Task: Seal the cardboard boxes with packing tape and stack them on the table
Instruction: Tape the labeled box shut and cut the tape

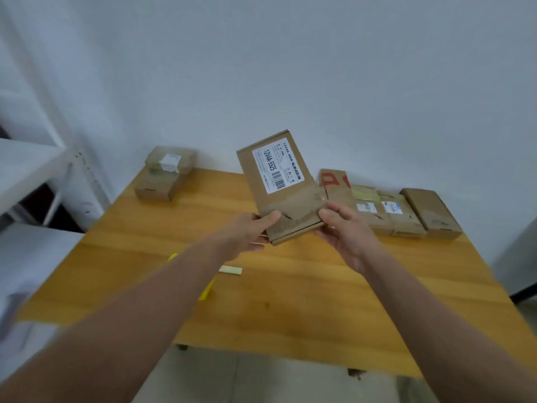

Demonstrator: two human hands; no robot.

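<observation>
A flat brown cardboard box [279, 199] with a white barcode label is held up above the wooden table [290, 286], tilted with its label side toward me. My left hand [247, 231] grips its near left corner, thumb on top. My right hand [345, 231] holds its near right corner with curled fingers. A stack of two small boxes [165, 175] sits at the table's far left corner. A row of several boxes [406, 212] lies along the far right edge by the wall.
A short strip of pale tape [231, 270] lies on the table near my left forearm, and a yellow object [207, 290] is mostly hidden under that arm. White shelving [35, 175] stands at the left. The wall runs close behind the table.
</observation>
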